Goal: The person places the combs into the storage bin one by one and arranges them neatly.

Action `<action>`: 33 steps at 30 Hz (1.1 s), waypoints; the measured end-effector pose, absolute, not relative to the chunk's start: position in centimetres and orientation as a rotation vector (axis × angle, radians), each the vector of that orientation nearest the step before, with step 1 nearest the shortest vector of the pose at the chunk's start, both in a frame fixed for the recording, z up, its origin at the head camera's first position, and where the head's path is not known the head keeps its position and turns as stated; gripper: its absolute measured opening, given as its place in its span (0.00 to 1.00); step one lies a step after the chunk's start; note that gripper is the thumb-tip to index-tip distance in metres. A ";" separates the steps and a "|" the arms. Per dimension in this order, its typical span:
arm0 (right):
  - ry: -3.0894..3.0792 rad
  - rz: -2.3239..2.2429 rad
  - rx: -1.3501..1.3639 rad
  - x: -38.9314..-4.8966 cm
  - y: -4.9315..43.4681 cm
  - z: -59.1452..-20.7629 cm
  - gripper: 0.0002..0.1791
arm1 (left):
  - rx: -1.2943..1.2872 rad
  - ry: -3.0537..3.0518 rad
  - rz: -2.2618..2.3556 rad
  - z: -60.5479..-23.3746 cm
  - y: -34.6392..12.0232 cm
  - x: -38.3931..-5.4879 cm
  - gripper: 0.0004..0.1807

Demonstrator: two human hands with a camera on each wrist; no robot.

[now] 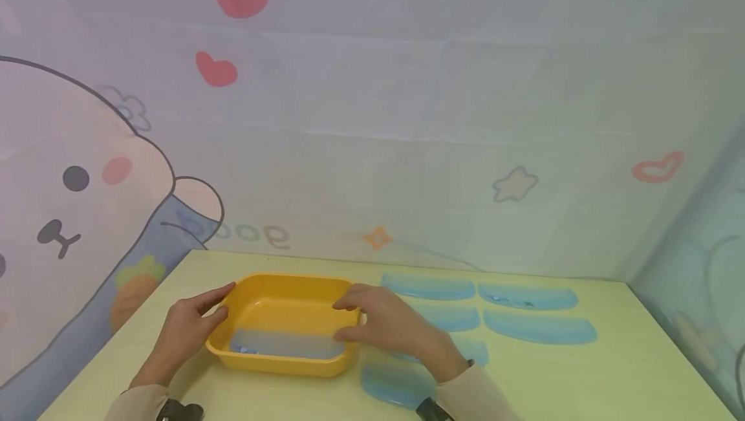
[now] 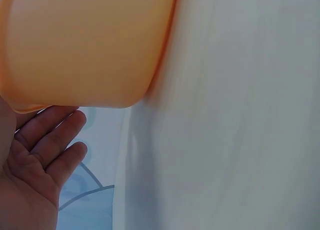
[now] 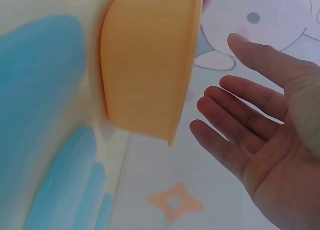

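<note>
A yellow plastic basin (image 1: pixel 279 366) stands on the table, left of the middle. Inside it, along the near side, lies a bluish translucent strip (image 1: pixel 299 346). My left hand (image 1: pixel 189 327) is at the basin's left end, its fingers fairly straight by the rim; the left wrist view hides the thumb. At the right end my right hand (image 1: pixel 387 321) hovers with thumb and fingers spread. A gap shows between its fingertips (image 3: pixel 200 130) and the basin wall (image 3: pixel 145 64) in the right wrist view. Nothing is in that hand.
Several curved translucent blue strips (image 1: pixel 538 327) lie in rows right of the basin. One strip (image 1: pixel 401 385) lies nearest me, partly under my right forearm. Behind the pale yellow table (image 1: pixel 582 382) hangs a printed cloth (image 1: pixel 407 97) with hearts and a bear.
</note>
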State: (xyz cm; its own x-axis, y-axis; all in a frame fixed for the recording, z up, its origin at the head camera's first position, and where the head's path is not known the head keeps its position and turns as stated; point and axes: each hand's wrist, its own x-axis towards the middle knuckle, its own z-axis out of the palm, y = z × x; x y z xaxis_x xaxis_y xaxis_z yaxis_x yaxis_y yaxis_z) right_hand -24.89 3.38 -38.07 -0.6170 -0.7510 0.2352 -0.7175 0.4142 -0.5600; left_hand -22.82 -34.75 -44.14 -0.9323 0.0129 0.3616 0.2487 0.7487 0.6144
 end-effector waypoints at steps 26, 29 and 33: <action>2.802 -1.173 -1.064 -25.7 18.4 -39.5 0.22 | -0.178 -2.631 -1.009 -43.9 -34.7 -22.7 0.22; 2.821 -1.167 -1.022 -25.9 19.5 -39.7 0.23 | -0.185 -2.631 -1.018 -43.9 -34.7 -22.7 0.23; 2.823 -1.179 -0.928 -26.0 20.6 -39.6 0.24 | -0.197 -2.624 -1.013 -44.0 -34.7 -22.7 0.22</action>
